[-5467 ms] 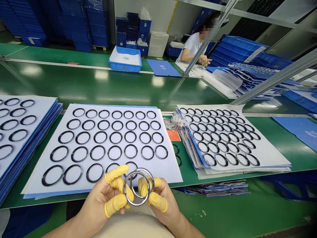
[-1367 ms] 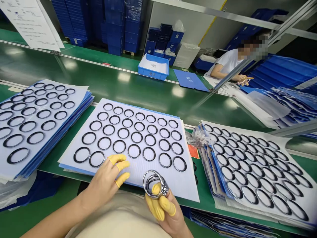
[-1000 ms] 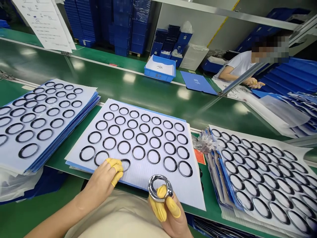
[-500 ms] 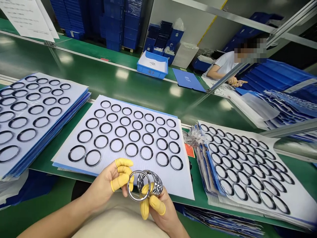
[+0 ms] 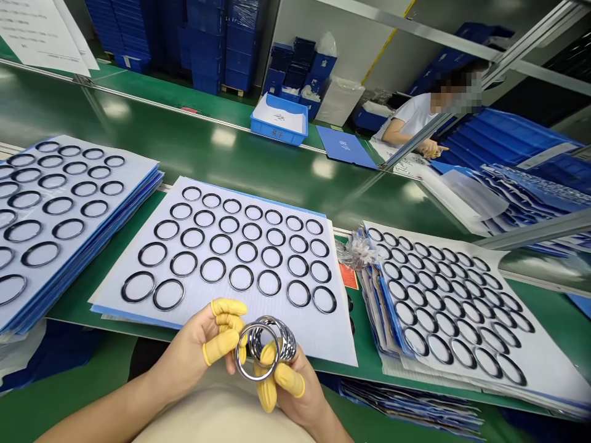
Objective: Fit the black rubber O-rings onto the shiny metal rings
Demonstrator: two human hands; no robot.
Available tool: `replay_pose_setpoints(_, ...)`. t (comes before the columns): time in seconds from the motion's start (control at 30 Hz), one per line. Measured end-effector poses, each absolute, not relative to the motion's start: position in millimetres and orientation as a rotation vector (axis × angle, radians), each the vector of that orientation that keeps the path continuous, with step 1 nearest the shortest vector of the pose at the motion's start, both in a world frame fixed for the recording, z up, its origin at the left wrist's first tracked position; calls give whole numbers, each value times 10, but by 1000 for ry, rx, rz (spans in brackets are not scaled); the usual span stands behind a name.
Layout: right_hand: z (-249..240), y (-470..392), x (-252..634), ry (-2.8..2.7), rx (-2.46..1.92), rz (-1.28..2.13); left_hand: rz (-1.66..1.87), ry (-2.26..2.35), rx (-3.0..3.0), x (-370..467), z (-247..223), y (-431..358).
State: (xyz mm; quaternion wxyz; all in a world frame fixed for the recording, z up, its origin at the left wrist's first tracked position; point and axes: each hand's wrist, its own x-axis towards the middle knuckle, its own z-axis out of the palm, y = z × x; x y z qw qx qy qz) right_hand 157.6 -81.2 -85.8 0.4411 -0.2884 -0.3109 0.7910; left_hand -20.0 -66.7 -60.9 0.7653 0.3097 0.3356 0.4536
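Note:
My left hand (image 5: 220,335), in yellow finger cots, pinches the left edge of a single shiny metal ring (image 5: 257,376). Right behind that ring, my right hand (image 5: 295,383) is closed round a stack of metal rings (image 5: 287,342), one yellow-capped finger passing inside them. Both hands are held over the near edge of a white sheet (image 5: 258,314) on a blue board. Rows of dark-rimmed rings (image 5: 220,244) lie flat on that sheet, the nearest row having just two at the left.
Stacked boards with rings stand left (image 5: 69,203) and right (image 5: 443,295). Beyond a green belt (image 5: 184,141) are a blue tray (image 5: 279,132) and a flat blue board (image 5: 344,146). A metal frame bar (image 5: 429,138) crosses at right, with a co-worker (image 5: 410,126) behind it.
The view has shifted slightly, so the surroundings sit a little further left. The single ring now overlaps the stack more closely; both hands keep their hold.

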Motion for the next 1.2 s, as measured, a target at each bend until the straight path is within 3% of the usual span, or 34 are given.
replay_pose_setpoints(0.53, -772, -795, 1530, -726, -632, 2075, 918, 852, 801, -143, -673, -599)
replay_pose_setpoints(0.73, -893, -842, 1575, -643, -715, 2009, 1002, 1379, 1623, -501, -815, -648)
replay_pose_setpoints(0.87, -955, -838, 1588, -620, -809, 1965, 844, 1805, 2045, -908, -952, -716)
replay_pose_setpoints(1.03, -924, -802, 1523, -718, -789, 2016, 626, 1996, 2154, -1167, -1006, -788)
replay_pose_setpoints(1.2, -875, -810, 1501, -742, -785, 2008, 860, 1870, 1936, -1148, -857, -829)
